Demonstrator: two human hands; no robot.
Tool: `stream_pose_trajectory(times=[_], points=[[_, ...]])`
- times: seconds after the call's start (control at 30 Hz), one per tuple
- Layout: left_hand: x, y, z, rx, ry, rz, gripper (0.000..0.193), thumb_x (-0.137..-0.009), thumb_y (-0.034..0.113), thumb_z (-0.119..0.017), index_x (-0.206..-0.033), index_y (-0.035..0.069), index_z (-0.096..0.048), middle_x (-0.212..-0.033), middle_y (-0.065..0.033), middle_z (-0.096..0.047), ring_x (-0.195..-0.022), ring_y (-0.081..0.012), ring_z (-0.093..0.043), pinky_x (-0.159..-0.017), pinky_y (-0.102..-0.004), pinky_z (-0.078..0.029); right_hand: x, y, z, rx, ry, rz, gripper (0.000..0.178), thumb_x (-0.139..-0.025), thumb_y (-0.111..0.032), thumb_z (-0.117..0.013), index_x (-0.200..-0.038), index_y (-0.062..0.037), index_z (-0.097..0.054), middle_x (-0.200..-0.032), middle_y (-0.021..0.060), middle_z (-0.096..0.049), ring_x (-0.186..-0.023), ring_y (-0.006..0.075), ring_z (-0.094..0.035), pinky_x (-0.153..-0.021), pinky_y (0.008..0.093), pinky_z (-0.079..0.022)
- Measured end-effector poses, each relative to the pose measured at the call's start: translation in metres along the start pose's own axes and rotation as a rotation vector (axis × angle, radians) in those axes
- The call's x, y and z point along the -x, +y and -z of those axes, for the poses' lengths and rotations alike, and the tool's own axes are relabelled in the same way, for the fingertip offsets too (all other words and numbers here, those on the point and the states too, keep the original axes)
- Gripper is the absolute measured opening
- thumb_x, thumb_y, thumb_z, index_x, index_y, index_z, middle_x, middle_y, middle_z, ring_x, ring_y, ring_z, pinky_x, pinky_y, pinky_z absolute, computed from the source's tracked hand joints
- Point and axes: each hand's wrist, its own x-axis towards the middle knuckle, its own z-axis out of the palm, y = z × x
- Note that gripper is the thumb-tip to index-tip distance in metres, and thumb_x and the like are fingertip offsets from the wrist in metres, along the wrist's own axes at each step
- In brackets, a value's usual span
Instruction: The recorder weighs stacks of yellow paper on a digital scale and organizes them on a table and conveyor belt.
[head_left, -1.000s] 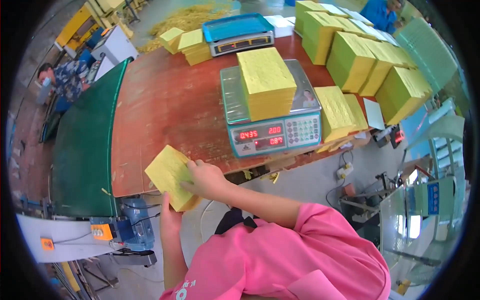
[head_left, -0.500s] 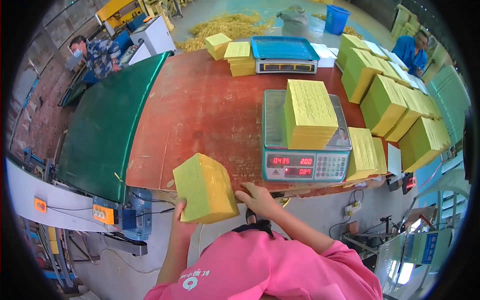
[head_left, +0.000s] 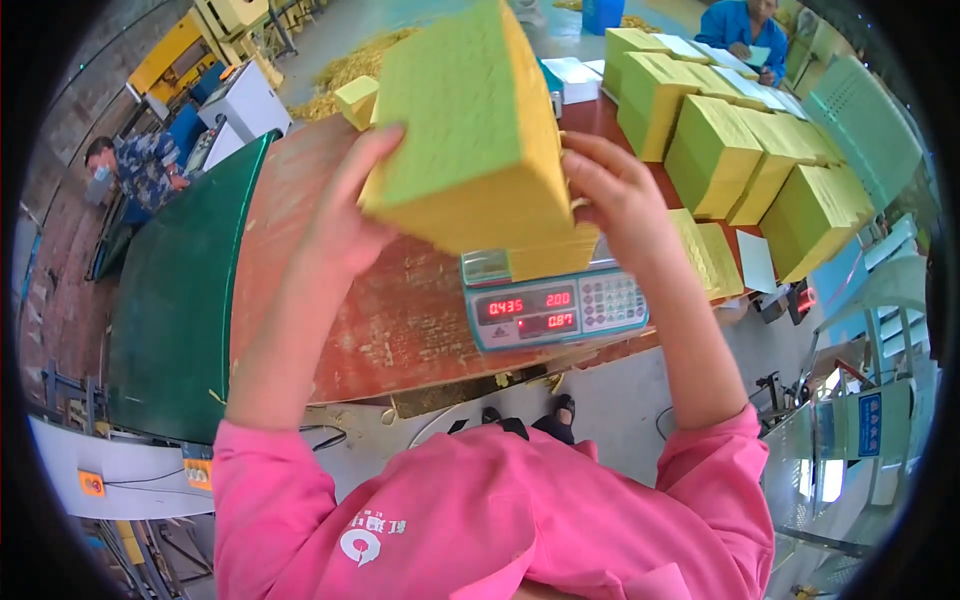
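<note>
Raised high above the table is a thick block of stacked yellow paper (head_left: 460, 130), held tilted between my two hands. My left hand (head_left: 355, 205) grips its left side, thumb along the edge. On the opposite side, the bent fingers of my right hand (head_left: 615, 190) press against the block. Behind and below it stands a digital scale (head_left: 560, 312) with lit red figures and a keypad. Another yellow paper stack (head_left: 552, 258) rests on the scale's pan, mostly hidden by the raised block.
A red worn tabletop (head_left: 290, 250) spreads underneath, with a green conveyor belt (head_left: 180, 310) along its left. Several yellow paper stacks (head_left: 710, 155) line the right side, near a person in blue (head_left: 735, 35). Another person (head_left: 140, 175) is at the far left.
The held paper block has gone up and forward from the table's near edge to above the scale. My right hand, near its lower side before, now presses on its right side.
</note>
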Motion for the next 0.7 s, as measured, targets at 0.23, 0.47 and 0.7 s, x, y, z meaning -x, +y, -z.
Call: stream_pose_trajectory(times=[0.23, 0.47, 0.7], points=[[-0.071, -0.04, -0.033, 0.138, 0.066, 0.277, 0.064, -0.086, 0.052, -0.06, -0.135, 0.011, -0.049, -0.126, -0.0088, -0.058, -0.114, -0.0289, -0.056, -0.083, -0.0529, -0.051, -0.055, 0.034, 0.08, -0.164, -0.037, -0.099, 0.042, -0.091, -0.021, -0.066, -0.127, -0.0013, -0.058, -0.104, 0.0056, -0.066, -0.083, 0.0119, -0.063, -0.073, 0.0282, -0.052], [-0.068, -0.052, -0.053, -0.061, 0.164, 0.297, 0.07, -0.084, 0.057, -0.061, -0.138, 0.014, -0.048, -0.128, -0.0099, -0.057, -0.114, -0.0293, -0.056, -0.085, -0.0518, -0.051, -0.061, 0.057, 0.101, -0.167, -0.082, -0.156, 0.04, -0.09, -0.016, -0.067, -0.126, -0.0023, -0.059, -0.099, 0.0044, -0.065, -0.083, 0.0116, -0.06, -0.073, 0.0262, -0.05], [-0.071, -0.053, -0.05, -0.107, 0.158, 0.341, 0.077, -0.086, 0.065, -0.054, -0.144, 0.016, -0.042, -0.14, -0.0087, -0.049, -0.126, -0.0281, -0.05, -0.092, -0.0546, -0.045, -0.063, 0.058, 0.1, -0.132, -0.112, -0.164, 0.041, -0.089, -0.016, -0.068, -0.127, -0.002, -0.059, -0.098, 0.0042, -0.064, -0.085, 0.012, -0.06, -0.074, 0.0261, -0.049]])
